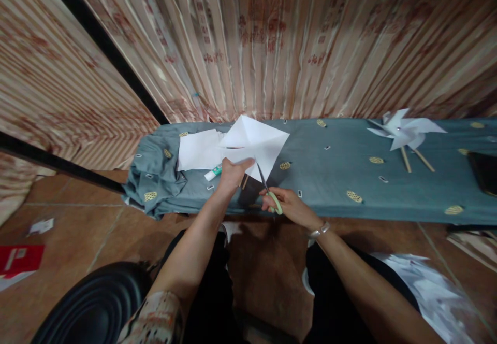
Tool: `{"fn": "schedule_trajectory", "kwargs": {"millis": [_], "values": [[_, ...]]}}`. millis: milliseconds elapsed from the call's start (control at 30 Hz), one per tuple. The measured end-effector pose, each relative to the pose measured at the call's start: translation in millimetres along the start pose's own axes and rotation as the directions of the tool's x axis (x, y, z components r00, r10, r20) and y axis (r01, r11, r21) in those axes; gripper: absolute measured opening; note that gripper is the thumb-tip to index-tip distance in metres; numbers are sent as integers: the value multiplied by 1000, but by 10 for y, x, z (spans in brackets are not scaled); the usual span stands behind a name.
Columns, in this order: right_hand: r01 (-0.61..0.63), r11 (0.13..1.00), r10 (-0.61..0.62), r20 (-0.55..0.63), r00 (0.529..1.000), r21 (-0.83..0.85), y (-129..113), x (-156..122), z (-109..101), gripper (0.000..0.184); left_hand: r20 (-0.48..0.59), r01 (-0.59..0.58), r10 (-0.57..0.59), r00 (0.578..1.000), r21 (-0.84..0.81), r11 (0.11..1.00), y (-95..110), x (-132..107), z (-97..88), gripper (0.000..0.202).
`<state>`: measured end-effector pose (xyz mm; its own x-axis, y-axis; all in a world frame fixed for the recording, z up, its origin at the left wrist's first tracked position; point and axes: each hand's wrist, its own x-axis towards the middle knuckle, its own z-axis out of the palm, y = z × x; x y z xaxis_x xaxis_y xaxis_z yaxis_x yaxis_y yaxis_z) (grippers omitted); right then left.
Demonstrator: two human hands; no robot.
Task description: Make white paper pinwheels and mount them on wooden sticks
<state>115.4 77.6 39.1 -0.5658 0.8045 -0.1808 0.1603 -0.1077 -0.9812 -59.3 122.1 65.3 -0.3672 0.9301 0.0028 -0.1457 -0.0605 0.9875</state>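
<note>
My left hand [232,174] is closed on the lower edge of a creased white paper square [256,142], holding it tilted above the bench. My right hand [287,205] grips green-handled scissors [267,188], their blades pointing up into the paper's bottom corner. Under the paper lies a stack of white sheets [198,149], and a white and green glue stick [213,173] lies just left of my left hand. Both hands work at the front edge of the teal cloth-covered bench [330,178].
Two white paper pinwheels on wooden sticks [404,134] lie at the bench's right. A dark flat object [483,170] sits at the far right. Paper scraps [430,287] lie on the tiled floor to my right, a red card [19,258] to the left. A black stool [97,307] stands near left.
</note>
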Motion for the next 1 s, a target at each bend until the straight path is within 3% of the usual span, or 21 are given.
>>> {"fn": "schedule_trajectory", "kwargs": {"millis": [100,200,300,400,500,800,900,1000], "values": [[-87,996,87,67,994,-5,14,-100,-144,44,-43,-4,1,999,-54,999,11,79,-72,37],[-135,991,135,3,991,-14,33,-183,-330,46,-68,-9,4,998,-83,996,7,125,-137,34],[-102,993,114,-252,961,59,39,-202,-515,48,-42,22,-26,999,-82,996,-10,105,-151,28],[24,990,50,-513,857,136,15,-164,-678,51,54,56,-52,997,-67,996,-45,40,-105,25],[130,978,0,-623,782,163,-21,-120,-801,51,179,92,-87,980,-18,996,-98,-35,-35,25],[149,966,7,-595,804,212,-78,-108,-831,45,378,42,-118,918,202,979,-168,-151,95,26],[101,966,56,-576,816,237,-69,-93,-808,48,399,88,-181,899,240,967,-193,-151,131,26],[88,959,84,-567,819,269,-59,-75,-794,49,388,171,-228,893,175,970,-221,-140,182,30]]}}
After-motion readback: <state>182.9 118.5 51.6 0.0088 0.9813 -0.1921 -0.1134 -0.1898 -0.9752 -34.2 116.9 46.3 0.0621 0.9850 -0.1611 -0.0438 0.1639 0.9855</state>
